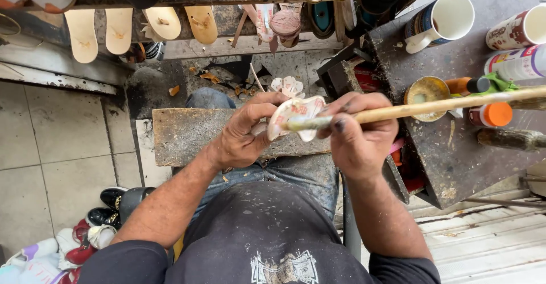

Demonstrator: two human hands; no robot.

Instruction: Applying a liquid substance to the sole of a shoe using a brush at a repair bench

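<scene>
My left hand point(242, 133) grips a small white shoe piece with red printed patches point(296, 113), held tilted above a worn wooden board point(182, 133) that rests across my lap. My right hand point(358, 133) is closed around a long wooden-handled brush point(432, 106). The brush's tip lies on the inside of the shoe piece. Its handle runs out to the right past the frame edge. A second small white piece point(287, 85) lies just beyond the one I hold.
A dark work stand point(449, 153) at right carries a round glue tin point(425, 90), an orange-capped bottle point(492, 114), cans and a white mug point(446, 19). Several insoles point(119, 31) and soles line the shelf ahead. Shoes point(94, 233) lie on the tiled floor at lower left.
</scene>
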